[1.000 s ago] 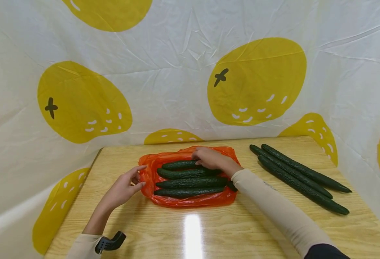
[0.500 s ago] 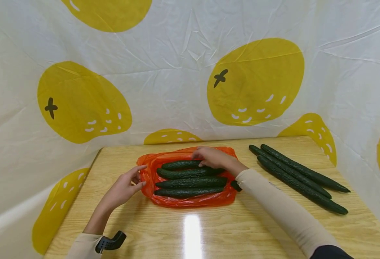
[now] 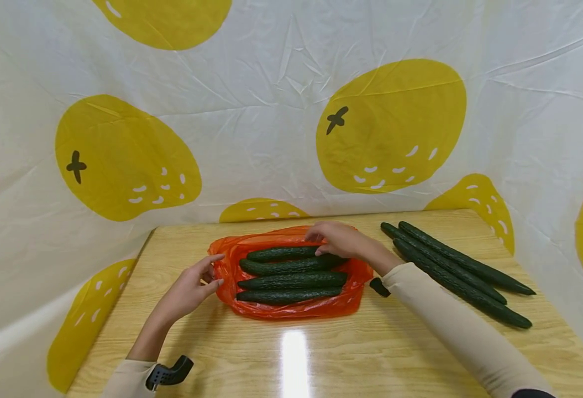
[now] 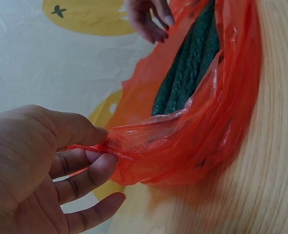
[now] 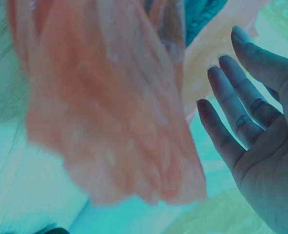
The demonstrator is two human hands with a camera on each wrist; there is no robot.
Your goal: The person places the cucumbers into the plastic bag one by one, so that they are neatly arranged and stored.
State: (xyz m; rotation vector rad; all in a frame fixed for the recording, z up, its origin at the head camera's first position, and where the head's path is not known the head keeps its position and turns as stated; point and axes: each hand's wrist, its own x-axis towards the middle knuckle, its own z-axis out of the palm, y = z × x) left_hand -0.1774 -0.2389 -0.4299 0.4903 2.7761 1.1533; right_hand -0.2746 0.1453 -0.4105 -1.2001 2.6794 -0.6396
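Several dark green cucumbers (image 3: 291, 281) lie side by side in a red plastic bag (image 3: 296, 310) spread on the table. At the bag's left end my left hand (image 3: 192, 284) pinches the film between thumb and fingers; the left wrist view shows the gathered bag edge (image 4: 110, 147) in that pinch. Over the bag's back right part hovers my right hand (image 3: 343, 240), overlapping the cucumbers' right ends in the head view. Its fingers (image 5: 224, 92) are spread and hold nothing in the right wrist view, beside the bag's loose right end (image 5: 129, 126).
To the right, 3 long cucumbers (image 3: 462, 271) lie together on the wooden table (image 3: 211, 359). A white sheet (image 3: 256, 149) with yellow fruit prints hangs behind the table and along its sides. A black wrist device (image 3: 169, 373) is on the left sleeve.
My right hand has drawn back to the right over the bag, uncovering more of the rear cucumbers. The left hand has stayed in place at the bag's left end.
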